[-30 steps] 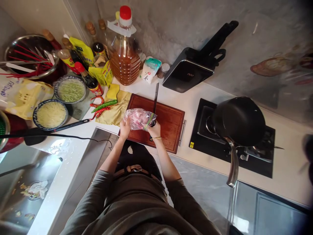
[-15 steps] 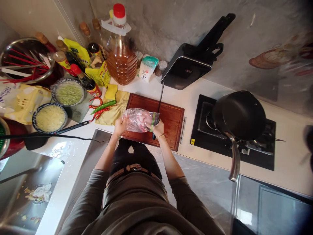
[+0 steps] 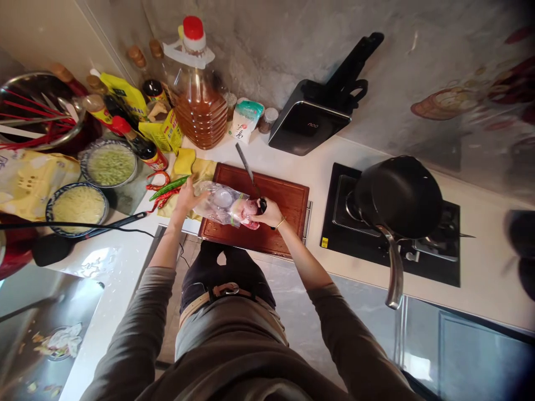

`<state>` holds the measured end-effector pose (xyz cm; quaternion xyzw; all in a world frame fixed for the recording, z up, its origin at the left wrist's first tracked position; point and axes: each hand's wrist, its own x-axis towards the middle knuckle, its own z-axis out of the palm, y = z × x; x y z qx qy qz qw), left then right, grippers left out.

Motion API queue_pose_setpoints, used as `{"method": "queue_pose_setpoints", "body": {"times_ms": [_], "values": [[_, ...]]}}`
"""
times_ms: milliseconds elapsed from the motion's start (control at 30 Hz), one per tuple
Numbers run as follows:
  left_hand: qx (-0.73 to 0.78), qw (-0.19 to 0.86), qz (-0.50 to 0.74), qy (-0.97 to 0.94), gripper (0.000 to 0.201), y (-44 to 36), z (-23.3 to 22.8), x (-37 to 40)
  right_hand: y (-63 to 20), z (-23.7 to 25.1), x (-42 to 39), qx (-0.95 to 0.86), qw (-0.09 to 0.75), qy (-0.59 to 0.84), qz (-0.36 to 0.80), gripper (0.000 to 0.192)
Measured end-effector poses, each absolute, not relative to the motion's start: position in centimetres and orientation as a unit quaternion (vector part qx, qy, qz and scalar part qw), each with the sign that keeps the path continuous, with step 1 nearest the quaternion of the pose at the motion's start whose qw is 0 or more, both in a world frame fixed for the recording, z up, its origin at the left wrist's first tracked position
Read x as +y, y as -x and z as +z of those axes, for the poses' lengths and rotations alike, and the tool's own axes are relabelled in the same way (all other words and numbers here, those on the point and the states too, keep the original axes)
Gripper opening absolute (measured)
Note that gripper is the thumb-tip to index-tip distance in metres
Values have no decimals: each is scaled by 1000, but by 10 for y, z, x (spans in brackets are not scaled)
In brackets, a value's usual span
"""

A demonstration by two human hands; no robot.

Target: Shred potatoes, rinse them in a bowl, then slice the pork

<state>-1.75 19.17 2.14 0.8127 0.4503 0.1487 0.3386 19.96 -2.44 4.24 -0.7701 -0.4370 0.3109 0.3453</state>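
Observation:
A clear zip bag [image 3: 211,207] lies stretched over the left of the brown cutting board [image 3: 288,195]. My left hand [image 3: 187,196] is at the bag's left end, thumb and fingers apart. Pinkish-red raw meat [image 3: 246,213] pokes out at the bag's right end, by its green zip strip. My right hand [image 3: 271,214] is closed round the black handle of a knife [image 3: 246,162], its fingertips also against the meat. The blade points up and left, past the board's back edge. A green chili [image 3: 169,187] and red chilies [image 3: 165,199] lie just beyond my left hand.
A black pan [image 3: 401,195] sits on the gas stove [image 3: 346,234] at right. Behind the board stand a knife block [image 3: 311,125] and a big oil bottle [image 3: 200,111]. Bowls of shredded food [image 3: 77,209], sauce bottles and a sink [image 3: 25,351] are on the left.
The meat has come partly out of the bag's right end. My left hand has moved left and its fingers have spread. The knife in my right hand now tilts left.

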Motion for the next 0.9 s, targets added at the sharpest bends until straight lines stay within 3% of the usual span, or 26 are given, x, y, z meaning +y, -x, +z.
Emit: {"method": "queue_pose_setpoints", "body": {"times_ms": [100,267,367,467,767,900], "values": [[401,300,176,-848,78,3,40,174,-212,36,-20,-468,297,769,319,45],[184,399,107,-892,66,-30,50,121,-224,25,-3,-508,255,753,332,48],[207,432,77,-875,71,-43,35,104,-231,25,2,-504,263,749,339,44],[272,423,82,-860,68,-47,21,96,-236,37,-6,-473,322,758,313,41],[370,154,-34,-916,60,-61,30,60,-179,87,-96,-253,354,846,308,53],[401,105,-45,-909,58,-66,33,48,-134,87,-120,-220,337,874,274,54]]}}
